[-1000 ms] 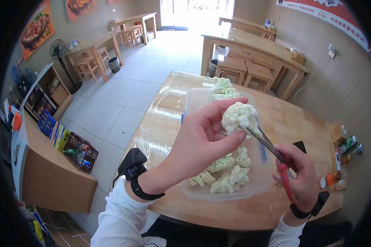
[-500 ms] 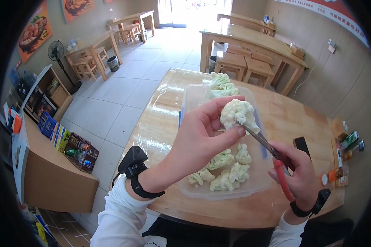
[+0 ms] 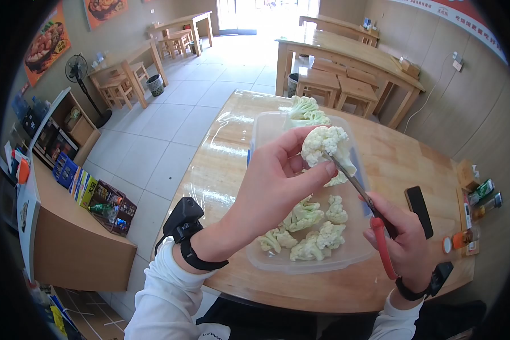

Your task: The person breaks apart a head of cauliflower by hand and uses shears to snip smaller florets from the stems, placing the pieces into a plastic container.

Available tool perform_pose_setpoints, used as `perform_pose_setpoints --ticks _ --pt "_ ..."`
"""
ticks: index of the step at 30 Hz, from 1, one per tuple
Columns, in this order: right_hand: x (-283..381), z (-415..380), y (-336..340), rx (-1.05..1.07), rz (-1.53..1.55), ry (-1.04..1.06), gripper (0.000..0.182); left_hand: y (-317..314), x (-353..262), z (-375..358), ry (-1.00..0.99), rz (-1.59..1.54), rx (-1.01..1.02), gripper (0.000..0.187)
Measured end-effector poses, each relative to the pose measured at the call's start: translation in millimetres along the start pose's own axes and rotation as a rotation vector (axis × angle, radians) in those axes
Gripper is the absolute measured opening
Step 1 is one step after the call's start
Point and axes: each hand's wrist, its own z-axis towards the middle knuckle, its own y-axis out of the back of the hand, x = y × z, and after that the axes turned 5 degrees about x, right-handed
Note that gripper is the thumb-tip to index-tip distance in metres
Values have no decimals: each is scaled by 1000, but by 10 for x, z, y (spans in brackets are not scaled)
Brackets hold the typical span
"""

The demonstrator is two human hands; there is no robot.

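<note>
Pinches a cauliflower floret (image 3: 324, 141) in the left hand (image 3: 277, 178), raised over a translucent tub (image 3: 357, 258), and grips red-handled scissors (image 3: 356, 186) in the right hand (image 3: 399, 235), tips against the floret's near side. Shows the blades nearly together now, after being seen apart a second ago; suggests a snip under way, with no piece visibly parted. Cannot tell how deep the tips reach. Has cauliflower pieces (image 3: 317, 243) lying in the tub below the left hand, with larger cauliflower (image 3: 305, 109) at its far end, beyond both hands. Sets the right hand just outside the tub's right rim. Finds the broadest stretch of bench (image 3: 396, 150) beyond the right hand, bounded by a phone (image 3: 419, 212) near that hand and condiment containers (image 3: 463, 238) farther right; has the bench's near edge close below both wrists.
</note>
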Motion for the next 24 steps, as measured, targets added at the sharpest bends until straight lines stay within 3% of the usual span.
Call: perform_pose_setpoints --ticks 11,17,19,21,23,24 --pt "-59 -24 -33 -46 -160 55 48 41 92 33 54 -29 -6 42" --pt "-29 -65 157 37 -137 -129 43 61 107 66 24 19 -24 42" --pt "-147 -148 363 47 55 -206 40 64 57 68 35 -20 -63 42" --pt "-159 -138 355 -7 190 -262 48 11 100 44 36 10 3 42" --pt "-86 42 89 -244 305 3 61 -88 170 -5 55 35 81 42" --pt "-88 84 1 -199 336 40 65 -149 187 -43 97 63 154 43"
